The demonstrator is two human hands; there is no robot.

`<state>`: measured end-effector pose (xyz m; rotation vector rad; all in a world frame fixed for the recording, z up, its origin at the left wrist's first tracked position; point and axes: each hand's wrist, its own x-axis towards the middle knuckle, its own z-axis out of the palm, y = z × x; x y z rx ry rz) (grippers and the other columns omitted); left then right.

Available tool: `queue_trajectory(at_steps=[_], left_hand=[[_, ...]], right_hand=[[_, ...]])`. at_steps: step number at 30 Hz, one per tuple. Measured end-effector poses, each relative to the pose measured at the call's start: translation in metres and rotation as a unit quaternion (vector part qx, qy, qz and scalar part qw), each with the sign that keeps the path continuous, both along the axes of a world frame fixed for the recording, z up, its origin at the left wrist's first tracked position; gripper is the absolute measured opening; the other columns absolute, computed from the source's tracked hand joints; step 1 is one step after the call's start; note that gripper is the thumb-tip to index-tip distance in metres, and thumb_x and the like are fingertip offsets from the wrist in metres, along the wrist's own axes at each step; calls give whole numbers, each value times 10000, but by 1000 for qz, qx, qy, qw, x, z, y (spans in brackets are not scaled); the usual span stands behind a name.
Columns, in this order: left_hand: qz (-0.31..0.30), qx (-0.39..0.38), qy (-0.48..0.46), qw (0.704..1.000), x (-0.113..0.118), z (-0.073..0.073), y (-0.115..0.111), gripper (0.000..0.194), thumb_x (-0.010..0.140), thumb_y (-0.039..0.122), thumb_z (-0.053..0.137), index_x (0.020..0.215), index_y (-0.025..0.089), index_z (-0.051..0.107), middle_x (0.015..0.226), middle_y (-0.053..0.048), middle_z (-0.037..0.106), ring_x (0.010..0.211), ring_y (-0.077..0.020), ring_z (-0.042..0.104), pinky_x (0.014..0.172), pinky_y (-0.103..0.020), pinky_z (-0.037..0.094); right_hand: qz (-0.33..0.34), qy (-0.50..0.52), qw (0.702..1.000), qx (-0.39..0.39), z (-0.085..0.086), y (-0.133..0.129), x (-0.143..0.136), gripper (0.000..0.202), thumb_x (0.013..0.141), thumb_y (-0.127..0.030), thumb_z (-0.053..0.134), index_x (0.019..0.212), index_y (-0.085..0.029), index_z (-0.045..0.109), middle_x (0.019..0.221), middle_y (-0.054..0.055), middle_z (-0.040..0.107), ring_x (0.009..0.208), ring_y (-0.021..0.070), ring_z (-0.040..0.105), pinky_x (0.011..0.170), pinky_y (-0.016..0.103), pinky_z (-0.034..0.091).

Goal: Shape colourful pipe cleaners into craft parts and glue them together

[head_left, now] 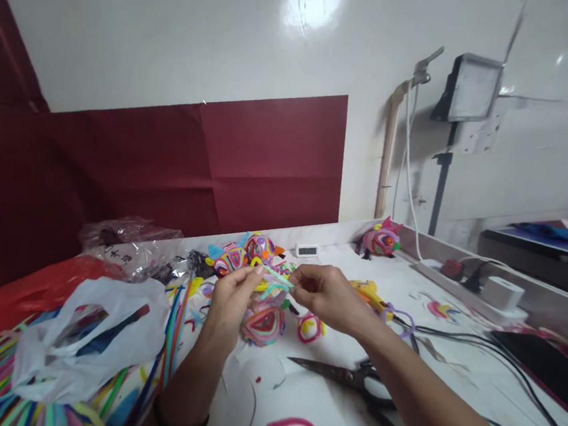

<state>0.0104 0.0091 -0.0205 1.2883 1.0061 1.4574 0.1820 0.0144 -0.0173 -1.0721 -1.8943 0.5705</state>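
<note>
Maroon paper (278, 165) covers part of the white wall (180, 35) behind the tabletop (339, 253). At frame centre, the left hand (236, 295) and right hand (326, 296), angled inward, pinch a pale-green strip (278, 277), its ends hidden. Lower right, scissors (348, 377) lie partly covered by the right forearm (413, 379).

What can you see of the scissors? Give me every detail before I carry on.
The scissors lie on the white work surface, and neither the left hand nor the right hand holds them. The blades look like dark metal, tapering to a sharp-looking point toward picture left; the handles are black, and a loop shows beside the right forearm, which hides part of them from view. Only one point shows, so I can't tell whether the blades are open or closed.
</note>
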Motion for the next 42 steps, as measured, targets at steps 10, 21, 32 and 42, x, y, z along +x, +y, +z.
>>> queue_trajectory(at_steps=[10,21,32,42], left_hand=[[23,-11,47,999,-1,-5,2,315,666,424,708,727,122,642,562,30,511,432,-51,404,386,-157,310],[1,-15,-6,1000,-1,-3,3,212,664,320,701,654,136,595,553,43,514,408,-54,412,365,-166,313],[-2,-12,-98,995,6,3,-5,163,670,272,712,670,142,614,574,36,548,444,-51,435,376,-152,329],[6,-8,-40,999,6,6,-6,248,656,330,707,770,117,651,653,-10,607,513,-102,549,360,-155,345]], right_hand=[[22,-29,999,35,0,0,-1,128,671,-96,533,698,-148,647,593,-15,578,543,97,494,513,201,354],[7,126,992,17,0,5,-5,165,693,-177,611,854,-168,649,679,-14,588,624,120,513,573,243,392],[143,428,862,-233,-6,-7,-35,372,550,-316,803,832,-161,615,604,-43,586,497,74,484,469,205,334],[80,369,911,-165,3,-1,-13,234,590,-321,759,708,-146,658,540,-28,580,501,86,482,497,228,367]])
